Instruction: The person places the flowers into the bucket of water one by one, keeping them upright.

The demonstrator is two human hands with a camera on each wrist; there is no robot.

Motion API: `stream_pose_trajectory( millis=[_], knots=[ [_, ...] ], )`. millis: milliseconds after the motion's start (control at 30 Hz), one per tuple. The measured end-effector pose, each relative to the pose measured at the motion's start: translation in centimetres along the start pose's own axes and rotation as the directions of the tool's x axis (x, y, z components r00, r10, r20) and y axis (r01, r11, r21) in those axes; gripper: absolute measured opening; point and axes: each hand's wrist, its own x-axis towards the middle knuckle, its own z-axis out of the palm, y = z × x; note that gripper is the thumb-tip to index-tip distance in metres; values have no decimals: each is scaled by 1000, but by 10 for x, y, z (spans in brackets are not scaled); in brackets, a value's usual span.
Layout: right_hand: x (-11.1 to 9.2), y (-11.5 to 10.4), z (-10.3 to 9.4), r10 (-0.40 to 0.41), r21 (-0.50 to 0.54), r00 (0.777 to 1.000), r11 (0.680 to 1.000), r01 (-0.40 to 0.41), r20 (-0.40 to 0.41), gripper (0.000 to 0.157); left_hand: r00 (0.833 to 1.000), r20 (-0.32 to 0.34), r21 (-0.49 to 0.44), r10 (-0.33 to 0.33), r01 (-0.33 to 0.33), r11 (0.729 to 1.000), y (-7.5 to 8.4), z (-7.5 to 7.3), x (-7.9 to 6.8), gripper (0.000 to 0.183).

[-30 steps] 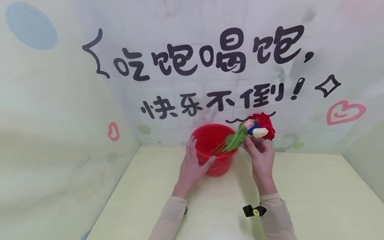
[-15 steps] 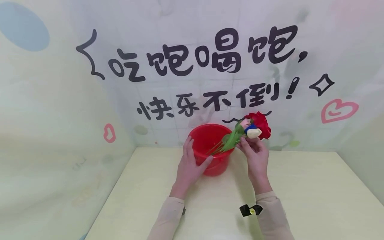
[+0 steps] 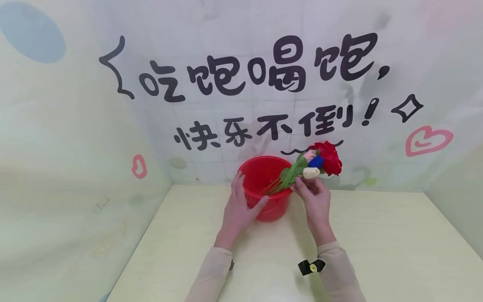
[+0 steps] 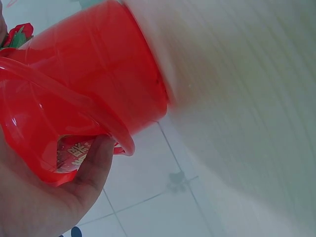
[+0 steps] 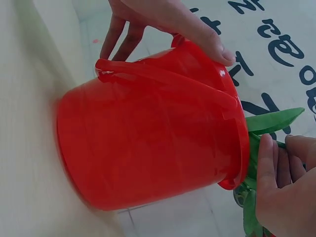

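A red plastic bucket (image 3: 271, 212) stands upright on the table. My left hand (image 3: 240, 209) holds its left side, thumb over the near rim and fingers along the outside. A handle (image 5: 163, 76) hangs against the bucket's near wall. Several flowers lean out over the right rim, their stems inside: a red rose (image 3: 329, 158), a pink flower (image 3: 309, 156), a blue flower (image 3: 316, 162) and a white tulip (image 3: 311, 173). My right hand (image 3: 318, 203) is just right of the rim and pinches a green stem (image 5: 280, 144) below the white tulip between thumb and fingers.
The pale table (image 3: 385, 239) reaches back to a wall (image 3: 226, 37) with large dark lettering, close behind the bucket. Another wall (image 3: 75, 147) rises at the left. A black strap (image 3: 311, 267) sits by the right sleeve.
My right hand has moved left and slightly down toward the rim. With it the white tulip has come down below the blue flower. My left hand and the bucket have stayed in place.
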Motion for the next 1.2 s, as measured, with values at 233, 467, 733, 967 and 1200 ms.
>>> stream_pose_trajectory(
  millis=[233,467,733,967,1200],
  knots=[
    [-1,2,0,-1,21,1000,1000,2,-9,39,1000,2,1,-5,5,1000,4,-2,0,108],
    [0,4,1,13,44,1000,999,-13,8,39,1000,-3,3,-17,17,1000,4,-7,-3,108],
    [-2,0,-10,39,-24,998,999,-37,49,39,1000,-3,-7,16,-16,1000,1,-1,-1,109],
    [-9,3,-23,35,-185,992,983,-11,123,31,1000,17,-47,-6,7,999,6,-2,0,112],
    [-21,-3,-35,26,-609,946,771,187,323,32,1000,17,14,-21,21,1000,6,-7,-1,112]
  ],
)
